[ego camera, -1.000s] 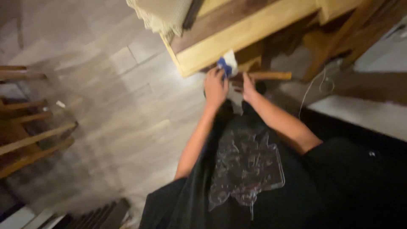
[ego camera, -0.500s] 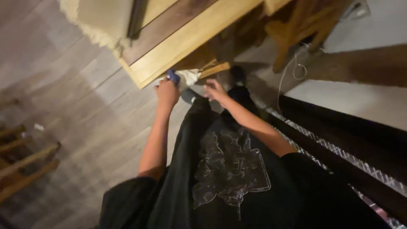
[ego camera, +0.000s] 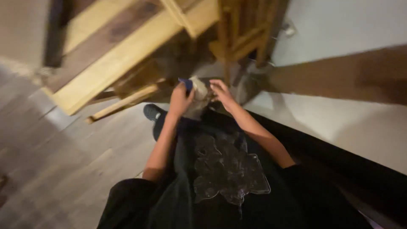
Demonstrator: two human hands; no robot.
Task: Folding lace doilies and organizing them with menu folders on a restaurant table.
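A pale grey plank floor [ego camera: 63, 169] fills the left of the view, and a white wall [ego camera: 339, 25] with a dark wooden band rises at the right. A light wooden bench [ego camera: 110, 63] with a darker strip along its top juts in from the upper left, and the legs of a wooden chair [ego camera: 237, 38] stand just beside it at the top centre. The person's black shirt [ego camera: 212, 186] with a pale, glossy print covers the lower middle, and one dark shoe [ego camera: 151, 112] shows on the floor below the bench edge. Both bare forearms reach forward to a small pale, crumpled object [ego camera: 198, 91], possibly a cloth or paper wad; blur hides its make. It sits between the hands, in front of the body and below the bench edge. The left hand [ego camera: 180, 101] is curled around it, with a small blue thing [ego camera: 185, 83] poking above the fingers. The right hand [ego camera: 222, 94] has its fingers spread, touching the object's other side.
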